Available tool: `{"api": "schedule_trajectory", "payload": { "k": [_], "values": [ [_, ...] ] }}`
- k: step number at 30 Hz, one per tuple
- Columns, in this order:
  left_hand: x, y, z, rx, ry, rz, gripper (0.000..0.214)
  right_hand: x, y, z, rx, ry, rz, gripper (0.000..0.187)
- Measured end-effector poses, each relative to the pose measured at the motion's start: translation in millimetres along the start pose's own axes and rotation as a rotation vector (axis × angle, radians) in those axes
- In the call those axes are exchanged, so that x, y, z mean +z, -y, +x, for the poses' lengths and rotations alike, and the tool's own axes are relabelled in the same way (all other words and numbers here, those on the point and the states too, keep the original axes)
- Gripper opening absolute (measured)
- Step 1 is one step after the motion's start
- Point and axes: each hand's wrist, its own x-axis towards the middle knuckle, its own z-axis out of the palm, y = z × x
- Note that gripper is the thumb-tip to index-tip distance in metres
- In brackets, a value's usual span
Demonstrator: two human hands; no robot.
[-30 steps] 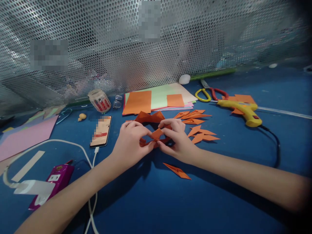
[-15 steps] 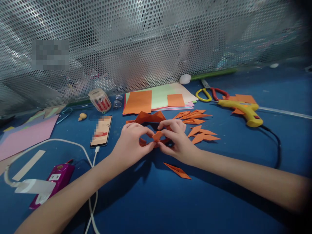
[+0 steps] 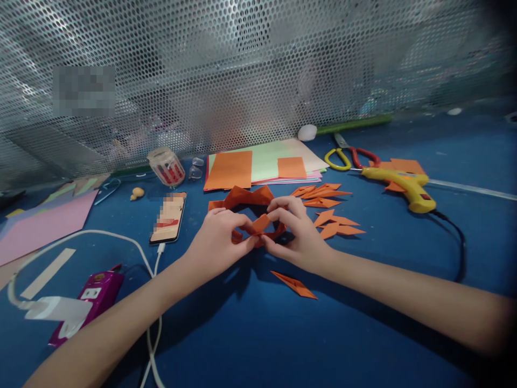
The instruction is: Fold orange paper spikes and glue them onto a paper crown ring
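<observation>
An orange folded-paper ring (image 3: 248, 197) with pointed peaks is held just above the blue table, its near side between my fingers. My left hand (image 3: 220, 231) pinches that near side from the left, thumb below and fingers above. From the right, my right hand (image 3: 297, 231) pinches the same section, its fingertips at a small raised flap. My fingers hide part of the ring. Right of it lie several folded orange paper pieces (image 3: 337, 229), and a single folded piece (image 3: 294, 284) rests in front of my hands.
Behind the ring is a stack of coloured paper (image 3: 266, 153). A yellow glue gun (image 3: 404, 183) and scissors (image 3: 351, 156) lie at right. On the left are a phone (image 3: 169, 218), a jar (image 3: 166, 166) and a purple power strip (image 3: 91, 304) with a white cable. A perforated metal panel (image 3: 258, 70) stands behind.
My right fingertips have shifted slightly up and right, and the near flap of the ring now shows longer and more raised. My left hand stays nearly in place.
</observation>
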Motion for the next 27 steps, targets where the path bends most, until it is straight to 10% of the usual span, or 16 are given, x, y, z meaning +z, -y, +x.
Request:
{"api": "schedule_trajectory", "payload": {
  "k": [8,27],
  "values": [
    [-6.3,2,-2,-0.056,-0.001,-0.258,0.02,2,3,-2,0.022,-0.03,-0.04,0.016],
    [-19.5,10,14,-0.191,-0.496,-1.018,0.049,-3,6,-4,-0.016,-0.08,-0.033,0.011]
  ]
}}
